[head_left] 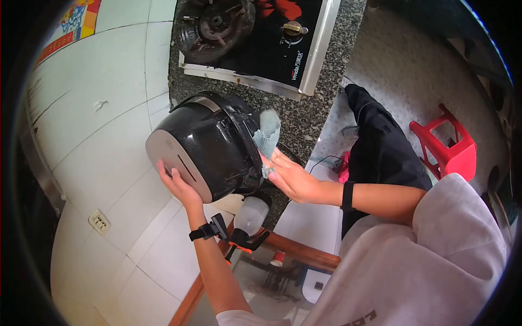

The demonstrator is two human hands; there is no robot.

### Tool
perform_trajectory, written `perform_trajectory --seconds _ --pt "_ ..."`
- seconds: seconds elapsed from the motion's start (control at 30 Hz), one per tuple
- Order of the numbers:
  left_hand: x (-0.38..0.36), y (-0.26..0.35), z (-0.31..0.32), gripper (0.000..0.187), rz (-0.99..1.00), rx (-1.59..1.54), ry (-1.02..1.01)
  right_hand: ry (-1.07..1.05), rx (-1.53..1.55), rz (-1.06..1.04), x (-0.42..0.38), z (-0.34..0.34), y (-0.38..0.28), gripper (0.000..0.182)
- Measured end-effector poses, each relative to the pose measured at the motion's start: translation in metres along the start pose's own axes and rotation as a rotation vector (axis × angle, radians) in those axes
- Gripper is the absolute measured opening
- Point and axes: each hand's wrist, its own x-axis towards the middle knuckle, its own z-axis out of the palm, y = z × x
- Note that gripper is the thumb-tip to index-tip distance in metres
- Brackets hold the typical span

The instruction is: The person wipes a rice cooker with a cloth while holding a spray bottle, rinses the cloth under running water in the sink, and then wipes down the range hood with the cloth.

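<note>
Basically, black rice cooker (209,146) is tilted at granite countertop (310,117), nr gas stove (272,54); contact w/ counter unclear. L hand (184,187) on its pale panel (176,160), fingers slightly spread. R hand (299,182) holds lt blue-green cloth (267,137) at cooker's edge, fingers extended & close together. Spray bottle (252,214) nr cooker; red plastic stool (454,155) well apart, on floor (402,70).

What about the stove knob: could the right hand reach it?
Probably yes: the knob sits uncovered, nothing tall shows between it and the right hand, though that hand holds a cloth.
</note>
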Motion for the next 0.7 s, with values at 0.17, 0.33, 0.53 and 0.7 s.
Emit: perform_trajectory --seconds 0.17,0.33,0.53,0.7 --pt "-0.001 0.000 0.000 0.052 -0.021 -0.012 0.019 0.120 -0.030 -0.036 0.053 -0.013 0.001 0.053" --pt "-0.003 0.002 0.000 0.052 -0.013 -0.016 0.029 0.049 0.359 0.052 0.133 -0.031 0.009 0.053" --pt "0.003 -0.011 -0.003 0.049 0.036 0.015 0.065 0.237 0.253 0.064 0.064 -0.010 0.005 0.054" --pt "0.005 -0.023 -0.004 0.044 0.132 0.018 0.110 0.147 0.197 0.140 0.036 0.001 0.008 0.059"
